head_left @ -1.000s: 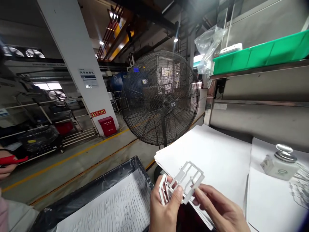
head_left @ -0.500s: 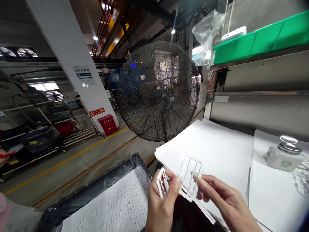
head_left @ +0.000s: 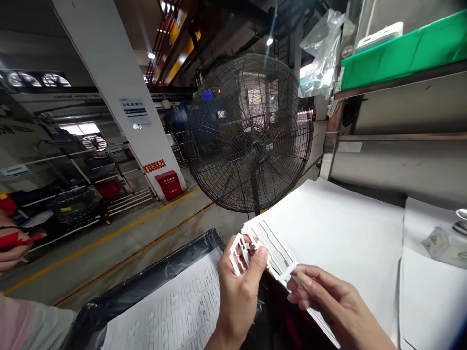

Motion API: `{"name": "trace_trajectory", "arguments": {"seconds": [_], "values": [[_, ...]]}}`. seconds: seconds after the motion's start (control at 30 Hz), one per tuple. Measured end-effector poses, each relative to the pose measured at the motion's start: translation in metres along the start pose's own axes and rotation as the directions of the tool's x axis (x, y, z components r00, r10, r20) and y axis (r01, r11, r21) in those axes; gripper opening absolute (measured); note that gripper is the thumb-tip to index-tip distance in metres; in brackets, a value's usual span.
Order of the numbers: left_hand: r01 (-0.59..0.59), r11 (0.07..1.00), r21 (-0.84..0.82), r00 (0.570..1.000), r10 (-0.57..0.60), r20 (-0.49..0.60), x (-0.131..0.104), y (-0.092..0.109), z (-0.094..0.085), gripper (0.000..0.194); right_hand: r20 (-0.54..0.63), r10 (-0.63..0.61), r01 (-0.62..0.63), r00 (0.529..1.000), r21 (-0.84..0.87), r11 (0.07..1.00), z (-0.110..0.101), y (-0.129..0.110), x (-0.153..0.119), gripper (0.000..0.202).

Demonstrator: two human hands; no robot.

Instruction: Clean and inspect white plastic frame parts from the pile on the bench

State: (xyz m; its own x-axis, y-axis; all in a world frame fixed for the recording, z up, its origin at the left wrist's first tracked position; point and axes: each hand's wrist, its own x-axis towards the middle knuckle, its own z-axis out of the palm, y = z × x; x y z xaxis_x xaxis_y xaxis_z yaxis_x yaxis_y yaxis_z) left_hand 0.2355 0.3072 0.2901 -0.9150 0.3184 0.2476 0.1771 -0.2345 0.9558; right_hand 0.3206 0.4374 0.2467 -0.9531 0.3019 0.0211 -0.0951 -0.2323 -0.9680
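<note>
My left hand (head_left: 239,291) is closed around thin white plastic pieces, its thumb pressing on them. One is an open rectangular plastic frame (head_left: 288,253) with rounded corners and wavy inner bars, slanting up over the paper edge. A smaller slatted white piece (head_left: 237,257) stands steeply at the left of the same hand; whether the two are joined, I cannot tell. My right hand (head_left: 324,296) has its thumb and fingertips pinched at the frame's lower right corner. Some of its fingers are hidden behind one another.
White paper sheets (head_left: 339,218) cover the bench at right, with a pump-top bottle (head_left: 460,243) at the edge. A black-lined bin (head_left: 153,272) holds a sheet of thin parts (head_left: 171,306). Ahead stands a large fan (head_left: 251,136). A person's hand (head_left: 12,250) and sleeve (head_left: 40,321) are at left.
The frame has turned and tilted in my hands, and my right fingers have slid from its side to its lower corner. The view swung right to left; another person's hand has appeared at left.
</note>
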Motion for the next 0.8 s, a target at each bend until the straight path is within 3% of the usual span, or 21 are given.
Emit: {"name": "trace_trajectory", "arguments": {"seconds": [0.23, 0.5, 0.8], "values": [[-0.038, 0.995, 0.092, 0.989, 0.051, -0.141, -0.014, 0.005, 0.004, 0.023, -0.006, -0.044, 0.044, 0.999, -0.064, 0.997, 0.009, 0.001, -0.001, 0.036], [-0.069, 0.984, 0.163, 0.978, 0.099, -0.181, -0.023, 0.01, 0.007, 0.022, -0.004, -0.053, 0.053, 0.999, -0.036, 0.998, 0.014, 0.002, -0.004, 0.036], [-0.002, 1.0, 0.001, 0.987, 0.002, -0.159, -0.022, -0.007, 0.009, 0.025, -0.081, -0.065, 0.061, 0.995, -0.044, 0.997, 0.006, 0.008, -0.004, 0.037]]}}
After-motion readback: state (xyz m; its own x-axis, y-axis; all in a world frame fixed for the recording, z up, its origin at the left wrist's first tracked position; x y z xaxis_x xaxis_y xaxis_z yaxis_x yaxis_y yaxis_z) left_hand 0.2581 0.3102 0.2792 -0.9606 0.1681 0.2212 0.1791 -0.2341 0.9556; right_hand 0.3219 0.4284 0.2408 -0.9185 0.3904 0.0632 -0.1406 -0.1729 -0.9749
